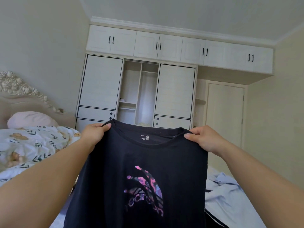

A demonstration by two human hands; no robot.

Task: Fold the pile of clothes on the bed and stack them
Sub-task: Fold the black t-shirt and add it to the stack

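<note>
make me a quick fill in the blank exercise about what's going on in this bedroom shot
1. The left hand and right hand hold up a ____ cotton t-shirt by its shoulders.
2. The shirt's printed logo is pink and ____.
3. The middle section of the white wardrobe stands ____.
4. The pale pink pillow lies against the bed's ____.

Missing words: black; purple; open; headboard
</note>
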